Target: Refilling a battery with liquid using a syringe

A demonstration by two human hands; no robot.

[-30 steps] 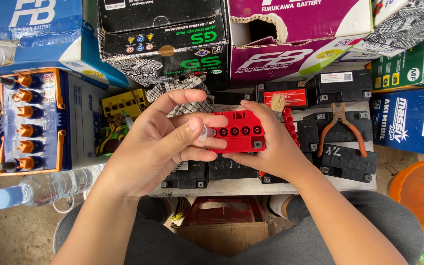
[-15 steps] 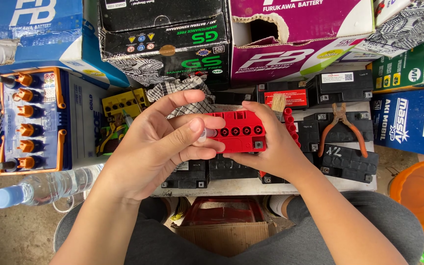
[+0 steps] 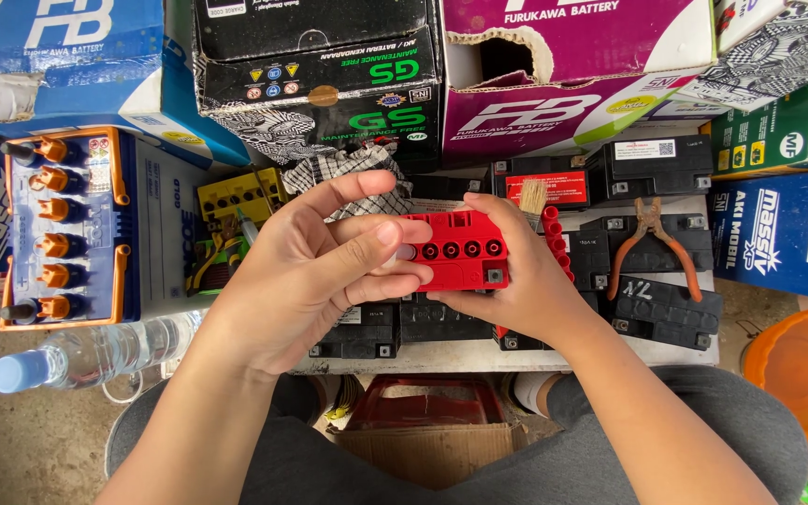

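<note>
Pressed further in since a second ago, a clear syringe tip (image 3: 406,252) pinched in our left hand (image 3: 315,271) meets the red battery (image 3: 458,250) our right hand (image 3: 521,281) grips mid-frame; four filler holes show uncapped.

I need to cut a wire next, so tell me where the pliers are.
The orange-handled pliers lie in the head view on the black batteries, to the right of the right hand and its red battery.

Bare concrete floor (image 3: 39,440); stacked cardboard boxes (image 3: 572,56) behind; even daylight.
</note>
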